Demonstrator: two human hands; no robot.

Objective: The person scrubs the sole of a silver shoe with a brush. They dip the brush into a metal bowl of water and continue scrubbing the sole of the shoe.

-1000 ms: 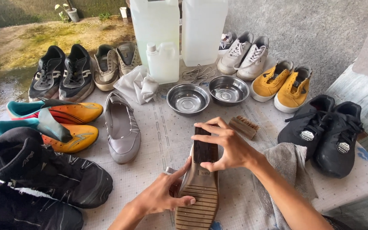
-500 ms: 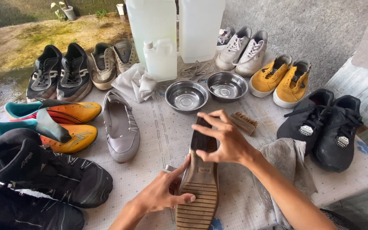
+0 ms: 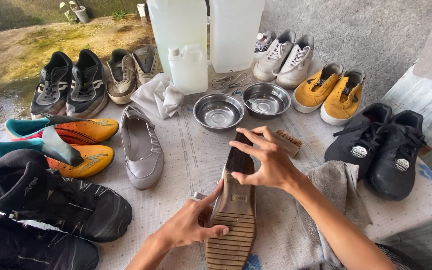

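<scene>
A grey flat shoe (image 3: 234,210) lies upside down in front of me, its ribbed tan sole facing up and its dark heel pointing away. My left hand (image 3: 188,227) grips the shoe's left side near the ribbed forepart, thumb across the sole. My right hand (image 3: 265,159) pinches the heel end, with the other fingers spread above it. Its matching grey flat (image 3: 141,146) lies upright to the left on the dotted tablecloth (image 3: 191,155).
Two steel bowls (image 3: 219,111) (image 3: 266,98), a wooden brush (image 3: 287,142), a grey towel (image 3: 335,189), white jugs (image 3: 189,67) and a crumpled cloth (image 3: 159,96) sit around. Pairs of shoes ring the table: black (image 3: 381,146), yellow (image 3: 331,94), white (image 3: 282,54), orange boots (image 3: 71,145).
My right hand has slid up along the heel and opened its fingers wider. The upturned shoe has tilted slightly, and my left hand has stayed on its side.
</scene>
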